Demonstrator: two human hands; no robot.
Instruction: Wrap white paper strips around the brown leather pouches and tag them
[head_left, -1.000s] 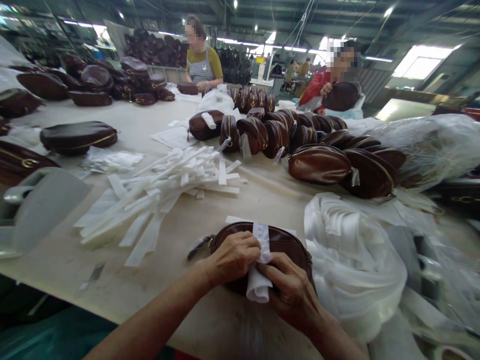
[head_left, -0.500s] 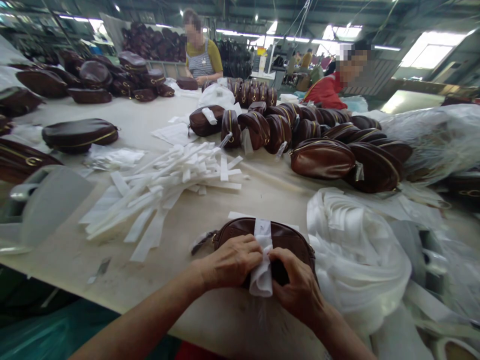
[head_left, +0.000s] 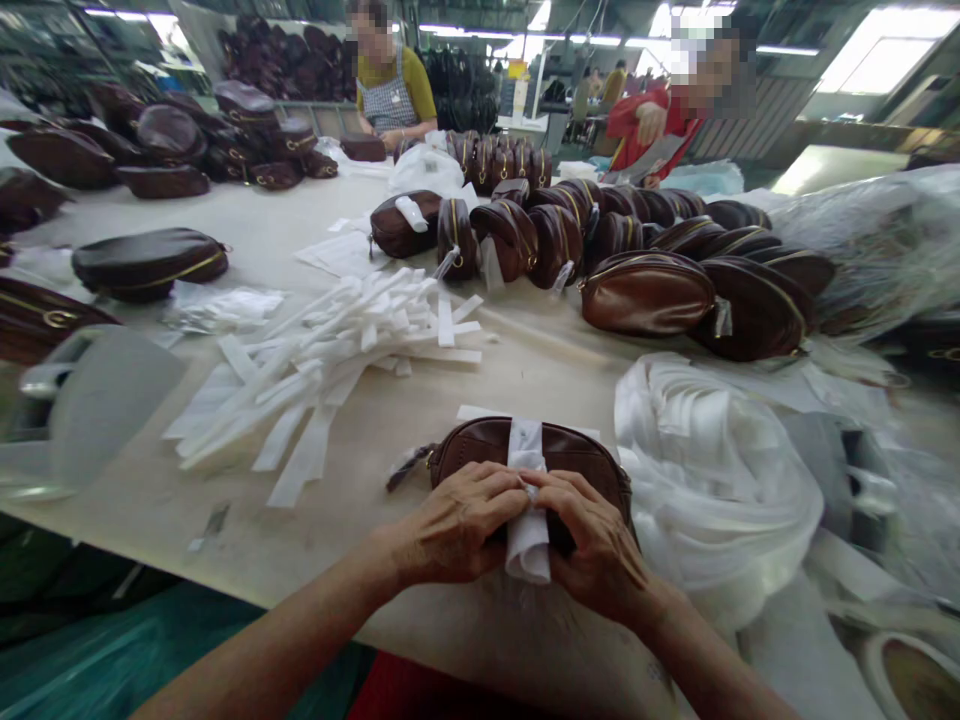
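A dark brown zipped bag (head_left: 480,443) lies on the table in front of me, with a white strip (head_left: 527,445) wrapped across its middle. From the left, my left hand (head_left: 465,515) grips the strip, fingers bent and fingertips at the bag's centre. My right hand (head_left: 592,530) meets it there from the right, its fingers curled on the same strip. The strip's lower end hangs as a loose fold between the hands. A wrapped zip pull (head_left: 411,466) sticks out at the bag's left end. The thumbs are partly hidden.
White strips (head_left: 300,385) are piled on the table (head_left: 525,382) to the left. A coil of white material (head_left: 705,500) lies at the right. Rows of brown bags (head_left: 649,292) stand beyond. Two people (head_left: 394,85) (head_left: 652,125) are across the table.
My right hand's fingers have closed in over the strip and now meet my left fingertips. The view has tilted slightly down. The person in red has raised a hand.
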